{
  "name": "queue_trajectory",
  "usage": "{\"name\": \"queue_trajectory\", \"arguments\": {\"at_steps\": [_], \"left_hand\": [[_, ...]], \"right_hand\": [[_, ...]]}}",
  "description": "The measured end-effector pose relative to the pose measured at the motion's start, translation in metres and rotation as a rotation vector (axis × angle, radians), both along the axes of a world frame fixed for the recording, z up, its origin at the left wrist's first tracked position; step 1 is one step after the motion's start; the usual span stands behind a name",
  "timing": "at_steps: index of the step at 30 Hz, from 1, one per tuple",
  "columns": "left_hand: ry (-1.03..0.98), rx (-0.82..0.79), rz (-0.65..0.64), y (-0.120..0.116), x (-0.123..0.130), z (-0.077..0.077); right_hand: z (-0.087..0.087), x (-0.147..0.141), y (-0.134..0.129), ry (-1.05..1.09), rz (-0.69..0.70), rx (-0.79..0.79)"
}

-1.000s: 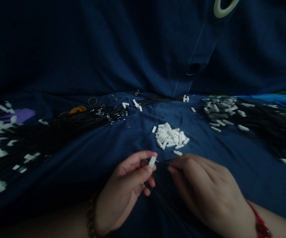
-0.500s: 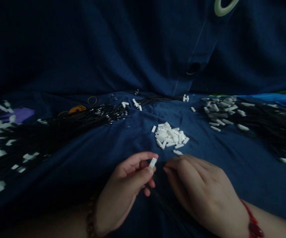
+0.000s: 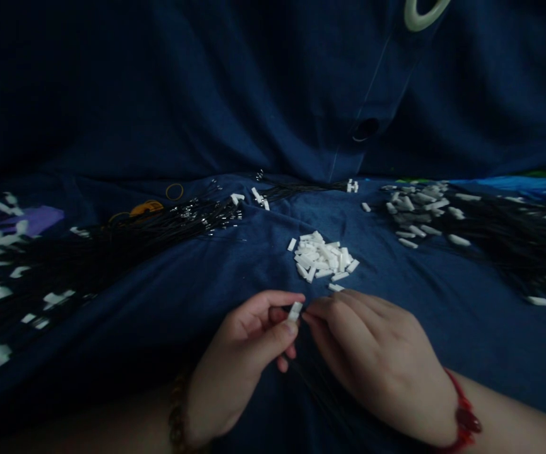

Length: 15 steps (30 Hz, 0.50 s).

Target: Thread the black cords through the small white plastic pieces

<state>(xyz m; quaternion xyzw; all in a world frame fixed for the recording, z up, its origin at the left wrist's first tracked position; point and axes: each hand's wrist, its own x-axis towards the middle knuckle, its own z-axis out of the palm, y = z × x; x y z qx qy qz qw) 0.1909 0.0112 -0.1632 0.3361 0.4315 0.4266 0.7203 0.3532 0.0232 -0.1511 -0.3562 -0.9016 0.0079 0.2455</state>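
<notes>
White and small, one connector (image 3: 294, 311) is tilted between the thumb and the fingers of the left hand (image 3: 235, 366), which are closed on it. Just beside it is the right hand (image 3: 381, 359), its fingers pinched together near the connector; what they have hold of, I cannot tell. Below the hands, dark wires (image 3: 318, 384) are faint in the shadow. Beyond the hands, a pile of white pieces (image 3: 323, 257) lies on the blue cloth (image 3: 197, 284), and one loose piece (image 3: 336, 287) lies between this pile and the right hand. Farther to the left spreads a bundle of black wires (image 3: 145, 241) with bright tips, near an orange object (image 3: 146, 207). To the right, another bundle (image 3: 495, 228) has many white ends.
</notes>
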Motion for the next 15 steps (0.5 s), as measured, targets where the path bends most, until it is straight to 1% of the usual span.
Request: {"name": "queue_trajectory", "arguments": {"at_steps": [3,4,5,6,7,10,11,13,15], "left_hand": [[-0.093,-0.061,0.041,0.004,-0.003,0.003],[-0.120,-0.075,0.044,0.006,-0.005,0.004],[-0.143,-0.082,0.035,0.007,-0.007,0.004],[-0.160,-0.083,0.022,0.008,-0.008,0.004],[-0.171,-0.081,0.007,0.009,-0.010,0.004],[-0.173,-0.066,-0.035,0.009,-0.011,0.004],[-0.167,-0.065,-0.042,0.009,-0.011,0.004],[-0.170,-0.064,-0.045,0.008,-0.011,0.004],[-0.195,-0.068,-0.040,0.007,-0.011,0.004]], "right_hand": [[0.008,0.008,0.003,-0.070,0.030,0.068],[0.012,0.012,0.004,-0.070,0.032,0.061],[0.015,0.015,0.005,-0.055,0.024,0.006],[0.018,0.018,0.007,-0.029,0.014,-0.101],[0.021,0.022,0.010,0.011,0.014,-0.262],[0.029,0.031,0.021,0.207,0.044,-0.899],[0.031,0.035,0.026,0.297,0.055,-1.081],[0.034,0.043,0.036,0.523,0.080,-1.353],[0.033,0.050,0.044,0.738,0.125,-1.511]]}}
